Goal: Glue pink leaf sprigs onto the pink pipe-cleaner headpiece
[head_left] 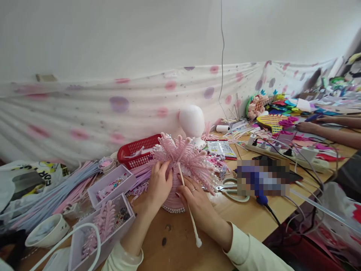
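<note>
A pink headdress (184,156) with feathery pipe-cleaner fronds and a pearl-trimmed base stands on the wooden table (180,241). My left hand (159,184) grips its left side, fingers curled into the fronds. My right hand (194,197) rests against its lower right side with fingers closed, and a thin white stick (189,210) with a bulbous end runs from the headdress over this hand towards me. A ring shows on one finger.
Scissors (231,190) and a blue glue gun (261,197) lie right of the headdress. A red basket (137,152) and white foam head (192,121) stand behind. Lilac boxes (111,184) and pipe-cleaner bundles (62,192) lie left. Another person's arms (329,130) work at far right.
</note>
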### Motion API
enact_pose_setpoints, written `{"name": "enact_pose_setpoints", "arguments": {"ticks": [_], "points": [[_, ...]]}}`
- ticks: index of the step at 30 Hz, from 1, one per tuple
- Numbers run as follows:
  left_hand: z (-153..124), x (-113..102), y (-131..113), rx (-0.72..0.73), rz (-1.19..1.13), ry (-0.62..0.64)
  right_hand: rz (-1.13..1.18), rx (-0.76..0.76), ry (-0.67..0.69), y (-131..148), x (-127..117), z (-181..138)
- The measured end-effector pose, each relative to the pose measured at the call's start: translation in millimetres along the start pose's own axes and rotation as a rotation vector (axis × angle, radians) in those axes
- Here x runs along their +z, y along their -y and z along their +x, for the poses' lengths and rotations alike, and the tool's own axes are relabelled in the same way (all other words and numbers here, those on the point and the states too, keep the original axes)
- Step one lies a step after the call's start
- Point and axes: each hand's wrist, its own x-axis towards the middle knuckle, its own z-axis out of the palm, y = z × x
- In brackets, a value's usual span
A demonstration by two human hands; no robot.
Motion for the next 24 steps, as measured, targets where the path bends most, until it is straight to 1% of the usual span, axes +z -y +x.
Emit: {"name": "enact_pose_setpoints", "arguments": {"ticks": [5,14,20,24], "points": [[1.4,9.8,6.4,0.015,0.012,0.034,0.001,0.017,0.033,-1.7,-4.0,-4.9],[3.5,8.9,1.4,0.058,0.119,0.106,0.019,0.059,0.05,-0.5,-3.8,-5.6],[-7.9,13.2,2.1,0.043,0.055,0.075,0.022,0.069,0.055,-0.6,1.1,-9.6],[-17.4,14.0,3.6,-0.011,0.011,0.088,0.062,0.065,0.056,1.5,-0.4,-8.9]]}}
